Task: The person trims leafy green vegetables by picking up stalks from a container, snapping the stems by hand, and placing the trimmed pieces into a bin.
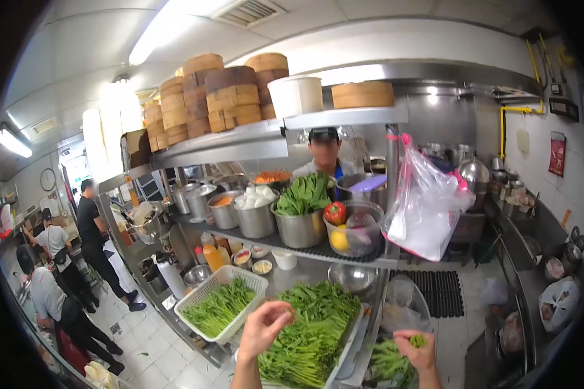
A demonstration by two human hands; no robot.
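My right fingers point(406, 348) pinch a sprig point(418, 340); the leafy heap point(308, 340) spreads beside my curled left fingers point(272, 311), whose hold I cannot tell.

You show two hands at the bottom of the frame, one left hand point(263, 330) and one right hand point(420, 354). From centre to bottom, you have four heaps of greens point(311, 337) and, at lower centre-left, one white basket point(196, 324). At upper centre, you see one white bucket point(296, 97); at left and centre, four other people point(96, 223); at far left, one clock point(48, 180).
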